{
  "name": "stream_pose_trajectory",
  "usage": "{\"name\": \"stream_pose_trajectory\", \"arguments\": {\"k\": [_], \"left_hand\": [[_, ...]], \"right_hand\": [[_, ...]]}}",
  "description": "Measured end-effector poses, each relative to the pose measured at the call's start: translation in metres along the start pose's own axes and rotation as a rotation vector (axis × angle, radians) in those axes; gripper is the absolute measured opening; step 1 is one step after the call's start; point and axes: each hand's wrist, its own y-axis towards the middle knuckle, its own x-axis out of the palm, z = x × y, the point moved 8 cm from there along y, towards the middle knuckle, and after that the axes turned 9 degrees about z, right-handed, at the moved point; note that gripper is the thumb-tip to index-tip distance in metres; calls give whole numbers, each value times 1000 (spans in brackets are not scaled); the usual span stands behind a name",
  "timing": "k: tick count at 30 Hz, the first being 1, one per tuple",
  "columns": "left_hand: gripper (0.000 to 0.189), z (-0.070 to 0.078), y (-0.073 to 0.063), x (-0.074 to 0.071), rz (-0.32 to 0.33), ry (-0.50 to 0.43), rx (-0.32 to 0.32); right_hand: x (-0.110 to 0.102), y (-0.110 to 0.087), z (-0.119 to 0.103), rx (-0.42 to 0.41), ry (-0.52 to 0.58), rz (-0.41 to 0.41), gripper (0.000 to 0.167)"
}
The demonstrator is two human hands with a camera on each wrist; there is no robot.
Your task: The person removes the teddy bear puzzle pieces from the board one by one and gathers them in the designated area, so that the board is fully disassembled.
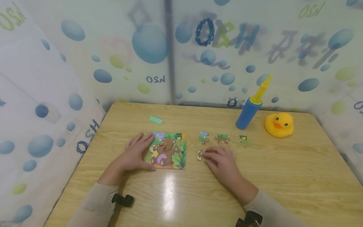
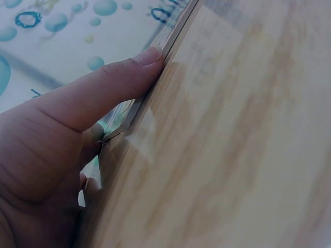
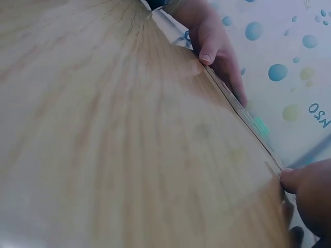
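A jigsaw board (image 1: 167,151) with a brown bear picture lies flat on the wooden table. My left hand (image 1: 135,154) rests along its left side, fingers spread toward the top corner, thumb at the bottom edge; the left wrist view shows the thumb (image 2: 119,85) against the board's edge. To the right of the board, my right hand (image 1: 222,160) pinches a small puzzle piece (image 1: 199,155) at the tabletop, its right part hidden by the fingertips. Above that hand lie three loose pieces in a row: a left one (image 1: 203,137), a middle one (image 1: 222,138) and a right one (image 1: 245,141).
A mint toy brick (image 1: 156,120) lies behind the board. Toward the table's back right stand a blue pump with a yellow nozzle (image 1: 248,113) and a yellow rubber duck (image 1: 279,125). Bubble-patterned curtains (image 1: 198,72) enclose the back and sides of the table (image 1: 198,195).
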Motion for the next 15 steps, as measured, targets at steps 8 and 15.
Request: {"name": "stream_pose_trajectory", "arguments": {"k": [8,15], "left_hand": [[137,-2,0,0,-8,13,-12],[137,-2,-1,-1,-6,5,-10]], "right_hand": [[4,0,4,71,17,-41,24],[4,0,3,77,8,-51,25]]}}
